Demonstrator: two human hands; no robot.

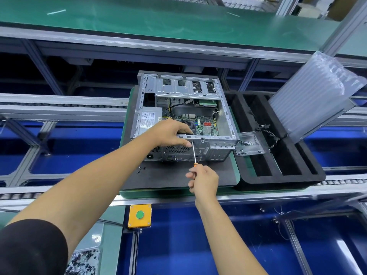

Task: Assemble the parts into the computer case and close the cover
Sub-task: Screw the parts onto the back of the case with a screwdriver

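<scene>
The left hand (170,133) is gripping the computer case (184,116) at its near rim, probably steadying it; the right hand's (204,180) fingers are wrapping the screwdriver (194,153), its tip meeting the case's near edge beside the left thumb.

Head-worn, wide-angle, looking forward and down over both forearms; near the fingers (183,143), the open computer case (184,116) just beyond.

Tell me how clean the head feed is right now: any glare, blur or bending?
Head view: rails bow toward the edges from the wide lens; soft glare streaks on the green shelf; the computer case, the screwdriver and both hands are sharp; the plastic air cushion at right looks hazy.
</scene>
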